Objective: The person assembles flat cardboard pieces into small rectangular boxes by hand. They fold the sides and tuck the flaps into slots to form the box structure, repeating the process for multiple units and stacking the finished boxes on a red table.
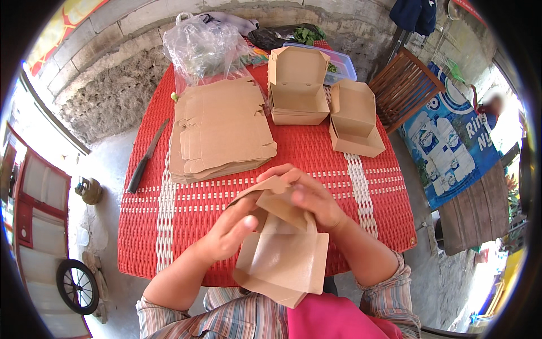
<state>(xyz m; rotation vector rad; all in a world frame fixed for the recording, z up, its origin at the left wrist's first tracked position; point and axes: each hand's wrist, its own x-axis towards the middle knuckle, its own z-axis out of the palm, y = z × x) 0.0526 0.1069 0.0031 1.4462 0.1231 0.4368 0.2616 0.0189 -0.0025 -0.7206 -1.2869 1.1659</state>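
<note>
Both hands [271,209] clasped around a half-folded brown cardboard box [282,254], between them.

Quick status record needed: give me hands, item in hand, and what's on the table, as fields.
left hand: grips the left side of the half-folded box
right hand: presses the box's upper flap
half-folded box: brown cardboard, held above the table's near edge
flat blanks: stacked mid-left on the red woven table
finished boxes: nested, lids open, far side; another to their right
knife: at the left edge
</note>
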